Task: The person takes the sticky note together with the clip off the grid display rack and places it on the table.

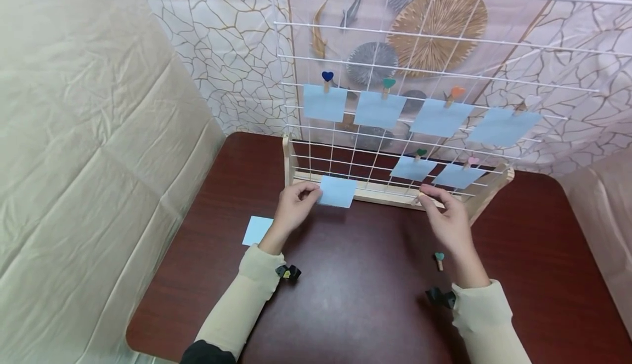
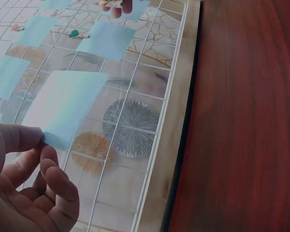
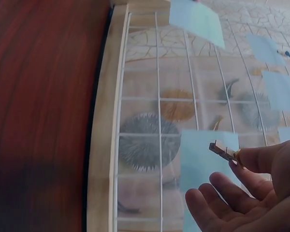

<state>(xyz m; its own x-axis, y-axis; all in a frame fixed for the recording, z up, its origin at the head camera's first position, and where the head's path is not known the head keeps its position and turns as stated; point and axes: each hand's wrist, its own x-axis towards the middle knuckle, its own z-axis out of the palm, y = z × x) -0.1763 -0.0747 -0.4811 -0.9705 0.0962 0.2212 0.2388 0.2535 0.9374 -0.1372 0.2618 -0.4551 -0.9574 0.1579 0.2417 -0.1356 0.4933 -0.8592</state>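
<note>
My left hand pinches a light blue paper card by its edge, just in front of the lower left of the white wire grid. In the left wrist view the thumb and index finger grip a corner of the card. Over by the grid's lower right, my right hand pinches a small wooden clothespin between thumb and index finger. Several blue cards hang on the grid from heart-topped clothespins, such as one with a dark green heart in the lower row.
Another blue card lies on the dark red table, partly behind the left wrist. A clothespin with a teal heart lies near the right forearm. Wooden feet support the grid, with a patterned cloth behind.
</note>
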